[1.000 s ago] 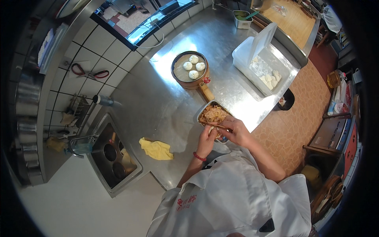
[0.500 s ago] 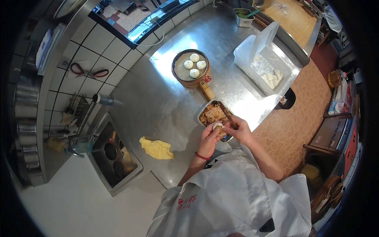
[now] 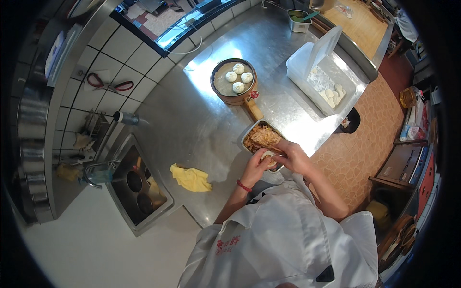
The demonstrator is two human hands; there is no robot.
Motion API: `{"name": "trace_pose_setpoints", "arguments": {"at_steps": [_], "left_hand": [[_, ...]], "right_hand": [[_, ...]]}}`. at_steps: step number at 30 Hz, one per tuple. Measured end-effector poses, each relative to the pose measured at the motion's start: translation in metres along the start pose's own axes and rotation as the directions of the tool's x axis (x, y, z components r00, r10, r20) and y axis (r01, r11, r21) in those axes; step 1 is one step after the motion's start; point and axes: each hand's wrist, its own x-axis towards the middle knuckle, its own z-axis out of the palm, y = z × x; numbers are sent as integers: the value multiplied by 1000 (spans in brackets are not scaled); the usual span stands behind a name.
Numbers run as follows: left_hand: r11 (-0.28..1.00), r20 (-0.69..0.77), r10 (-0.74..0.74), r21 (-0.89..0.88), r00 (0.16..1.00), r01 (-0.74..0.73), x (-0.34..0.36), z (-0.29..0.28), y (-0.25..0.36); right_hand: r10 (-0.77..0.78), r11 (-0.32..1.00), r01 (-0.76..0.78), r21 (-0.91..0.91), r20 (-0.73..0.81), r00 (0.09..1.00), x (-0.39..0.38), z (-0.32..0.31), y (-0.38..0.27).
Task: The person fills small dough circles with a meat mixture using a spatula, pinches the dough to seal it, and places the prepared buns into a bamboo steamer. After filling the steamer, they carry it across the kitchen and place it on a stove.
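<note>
A small round dough wrapper (image 3: 269, 155) with filling in it is cupped in the fingers of my left hand (image 3: 254, 169). My right hand (image 3: 295, 157) is closed on a thin brown wooden spatula (image 3: 265, 146), its fingers also at the wrapper's edge. Both hands are over the near end of a metal container (image 3: 244, 143) of minced filling (image 3: 263, 135). The spatula lies across this filling; whether it touches is unclear. Beyond the container stands a round bamboo steamer (image 3: 234, 100) with a wooden handle, holding several pleated buns (image 3: 238, 87).
A clear plastic box (image 3: 298, 72), lid raised, holds pale dough pieces (image 3: 332, 96) at the right. Left of my hands, a yellow cloth (image 3: 191, 177) lies on the steel counter (image 3: 192, 125), near a sink (image 3: 168, 204). Scissors (image 3: 110, 84) hang on the tiled wall. A small metal tub (image 3: 298, 26) stands far back.
The spatula in my right hand has swung from pointing away to lying leftward across the filling. My right hand has turned slightly; my left hand still holds the wrapper.
</note>
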Motion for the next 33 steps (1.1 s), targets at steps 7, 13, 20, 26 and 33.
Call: {"name": "trace_pose_setpoints", "arguments": {"at_steps": [7,13,20,26,33], "left_hand": [[985,61,-15,171,998,4,3,-4,-8],[958,64,-56,-278,996,72,-2,10,23],[851,-112,26,-519,993,-81,1,25,5],[938,-228,110,-299,967,-177,4,26,-7],[986,-199,166,3,966,-169,4,17,-11]], "right_hand": [[-57,993,71,-99,134,989,-3,-7,-4],[-20,999,22,-32,53,998,2,-13,2],[314,909,-256,328,-138,939,-14,18,2],[-41,991,12,-136,-211,977,-12,14,-4],[11,998,-21,-65,-152,988,-3,6,-9]]}}
